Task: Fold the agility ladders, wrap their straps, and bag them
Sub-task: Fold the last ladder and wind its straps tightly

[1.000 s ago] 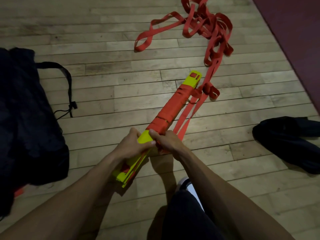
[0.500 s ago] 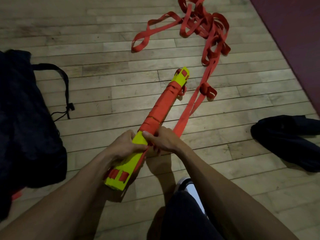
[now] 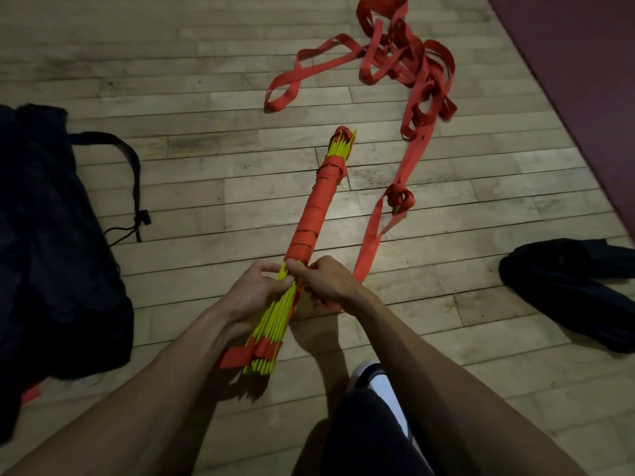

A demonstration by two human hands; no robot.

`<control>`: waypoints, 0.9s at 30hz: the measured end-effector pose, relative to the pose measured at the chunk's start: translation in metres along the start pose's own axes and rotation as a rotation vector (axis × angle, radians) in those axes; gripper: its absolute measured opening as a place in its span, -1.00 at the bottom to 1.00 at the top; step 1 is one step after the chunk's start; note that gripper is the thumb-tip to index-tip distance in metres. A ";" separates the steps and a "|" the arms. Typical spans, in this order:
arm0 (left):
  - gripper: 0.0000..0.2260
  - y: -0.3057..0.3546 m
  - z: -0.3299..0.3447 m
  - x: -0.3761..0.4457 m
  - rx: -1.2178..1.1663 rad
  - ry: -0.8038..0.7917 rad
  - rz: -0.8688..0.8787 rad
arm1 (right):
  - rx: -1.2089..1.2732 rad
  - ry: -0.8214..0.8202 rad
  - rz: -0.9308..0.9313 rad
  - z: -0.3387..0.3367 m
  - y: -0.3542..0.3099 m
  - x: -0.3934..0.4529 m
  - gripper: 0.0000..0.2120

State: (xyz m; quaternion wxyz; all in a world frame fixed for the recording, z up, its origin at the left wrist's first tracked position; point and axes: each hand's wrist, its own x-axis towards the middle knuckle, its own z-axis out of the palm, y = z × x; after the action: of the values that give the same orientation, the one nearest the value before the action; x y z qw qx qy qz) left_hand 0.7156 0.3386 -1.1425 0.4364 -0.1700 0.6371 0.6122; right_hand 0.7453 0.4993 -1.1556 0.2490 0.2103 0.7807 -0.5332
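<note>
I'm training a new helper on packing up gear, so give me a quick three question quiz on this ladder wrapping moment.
1. True or false: the left hand grips the yellow rung bundle.
2. What does the right hand hold? A) red strap B) black bag C) nothing
3. Fill in: the unwrapped strap lies in a loose ___ on the wooden floor.

Key: 1 true; 2 A; 3 pile

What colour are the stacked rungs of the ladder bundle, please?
Bright yellow-green; the rungs show best in the head view, below the red strap wrapping.
</note>
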 end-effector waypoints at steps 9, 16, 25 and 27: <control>-0.83 0.016 -0.011 -0.005 0.397 0.055 0.070 | -0.005 -0.069 -0.107 -0.006 -0.005 -0.005 -0.57; -0.54 0.006 0.002 0.009 0.712 0.194 0.143 | -0.176 -0.020 -0.079 -0.003 -0.011 -0.003 -0.47; -0.66 0.002 -0.005 0.008 0.280 -0.039 0.085 | 0.042 0.027 -0.025 -0.008 0.001 0.000 -0.46; -0.57 0.006 -0.007 0.004 0.209 -0.095 0.015 | 0.140 -0.009 -0.036 -0.005 -0.002 -0.001 -0.49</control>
State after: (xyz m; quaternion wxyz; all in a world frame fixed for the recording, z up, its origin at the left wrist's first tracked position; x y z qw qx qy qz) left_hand 0.7068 0.3338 -1.1427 0.4769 -0.0896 0.6773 0.5530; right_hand 0.7444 0.5035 -1.1523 0.2275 0.2107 0.7440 -0.5919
